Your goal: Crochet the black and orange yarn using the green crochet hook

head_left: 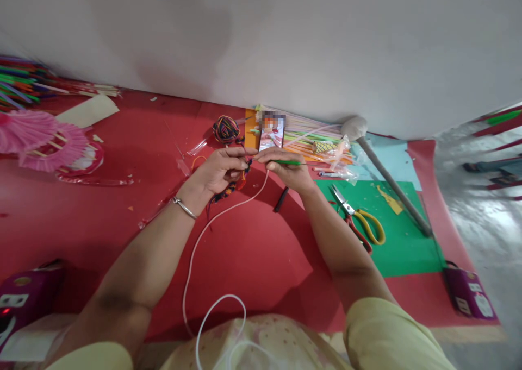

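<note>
My left hand (218,171) pinches a strip of dark multicoloured yarn work (229,189), which hangs below its fingers. In my right hand (290,170) is a thin crochet hook with a green handle (289,162), its tip pointing at the yarn by the left fingertips. The two hands nearly meet, and their fingers partly hide the stitches. Just behind the left hand sits a ball of multicoloured yarn (226,129). Beyond the right hand a lit phone (272,132) leans up, and a white cable (216,213) runs from near it toward my body.
Yellow-and-red-handled scissors (354,211) lie on a green sheet (403,258), crossed by a stick with a wrapped head (391,182). Pipe cleaners (314,133) lie along the wall. Pink pleated paper pieces (53,147) are at left; purple boxes (468,291) stand at both sides.
</note>
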`<state>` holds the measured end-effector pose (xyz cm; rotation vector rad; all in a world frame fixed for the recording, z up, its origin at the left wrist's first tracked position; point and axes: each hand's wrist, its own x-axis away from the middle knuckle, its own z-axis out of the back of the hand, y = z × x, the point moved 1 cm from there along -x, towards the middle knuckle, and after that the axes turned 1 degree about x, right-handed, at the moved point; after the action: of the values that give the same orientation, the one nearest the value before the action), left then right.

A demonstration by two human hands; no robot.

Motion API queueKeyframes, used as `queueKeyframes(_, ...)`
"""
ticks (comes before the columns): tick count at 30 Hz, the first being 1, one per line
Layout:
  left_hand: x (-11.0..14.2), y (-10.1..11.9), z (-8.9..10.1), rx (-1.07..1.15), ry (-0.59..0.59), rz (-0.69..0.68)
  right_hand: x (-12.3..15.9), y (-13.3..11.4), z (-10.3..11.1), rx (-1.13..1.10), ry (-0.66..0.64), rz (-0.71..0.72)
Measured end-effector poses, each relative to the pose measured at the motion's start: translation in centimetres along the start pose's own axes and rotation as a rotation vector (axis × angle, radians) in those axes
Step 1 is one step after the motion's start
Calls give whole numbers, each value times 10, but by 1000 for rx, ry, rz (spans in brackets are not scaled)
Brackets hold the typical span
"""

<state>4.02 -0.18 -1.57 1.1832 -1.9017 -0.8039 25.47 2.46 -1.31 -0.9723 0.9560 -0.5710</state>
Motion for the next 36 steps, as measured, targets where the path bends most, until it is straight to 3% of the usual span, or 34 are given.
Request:
queueKeyframes(12, 1, 2, -2, -68, 36, -23, 0, -7, 2, 11, -48, 28)
queueKeyframes(21, 1, 2, -5, -86, 107, -33, -1, -6, 4, -1, -9, 23)
queueKeyframes(36, -1, 0, -4, -68, 108, -67, 2, -1, 7, 39, -44, 71)
